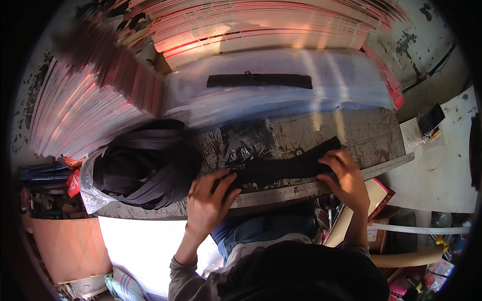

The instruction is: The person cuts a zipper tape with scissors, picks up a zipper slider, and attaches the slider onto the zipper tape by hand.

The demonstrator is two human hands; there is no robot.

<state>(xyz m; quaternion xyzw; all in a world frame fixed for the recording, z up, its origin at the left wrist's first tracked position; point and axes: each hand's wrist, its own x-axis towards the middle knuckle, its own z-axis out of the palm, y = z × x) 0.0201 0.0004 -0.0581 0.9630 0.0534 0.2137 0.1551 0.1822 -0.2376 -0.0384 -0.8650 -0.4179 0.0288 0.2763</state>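
Note:
A flat black strip (283, 168), which looks like zipper tape or fabric, stretches across the worn worktable between my two hands. At its left end my left hand (207, 198) has curled fingers on the strip. My right hand (347, 178) pinches it near the right end between thumb and fingers, with a short tail angling up beyond them. Just below the strip, a long metal ruler (281, 195) lies along the table's near edge. Left of my left hand sits a heaped coil of black tape (148, 168) in a clear plastic bag (89, 188).
Behind the work area, a black zipper (261, 81) with a small pull lies on a stack of clear plastic sheets (351, 80). Tall piles of red-edged sheets (261, 30) stand at the back and left (85, 110). An orange-brown bin (70, 248) is at lower left; cardboard rolls (409, 258) are at lower right.

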